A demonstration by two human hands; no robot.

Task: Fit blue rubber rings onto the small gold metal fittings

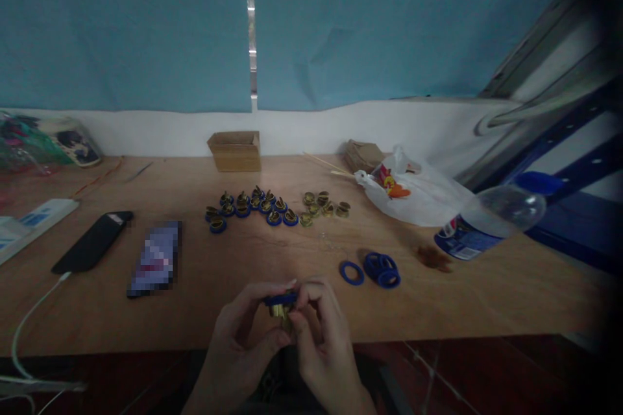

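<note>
Brass fitting [276, 312] with blue ring [281, 299] at its top, both in hand, left of the pile of blue rings [384, 264] and nearer the body, by the front edge of the counter [438, 305]. Main risk: dropping fitting or ring past that edge, from handling small, smooth-looking parts at fingertips only. Also possible: ring tilting or popping loose, from pressing on one side alone. Could mix up bare brass pieces [328, 209], beyond the pile and to its left, with ringed brass pieces [242, 209], farther left, given the narrow gap between groups. Could nudge loose blue ring [361, 275], just left of the pile, with a careless right elbow or wrist. Now the grip: left grip [246, 331] and right grip [324, 331], both left of the pile and nearer the body, both grasping the same fitting. Left: finger along top, thumb below, parted only by the part itself. Right: thumb and curled fingers pinching the right side, nearly together. Cannot tell firmness or ring seating, contact being partly hidden.
</note>
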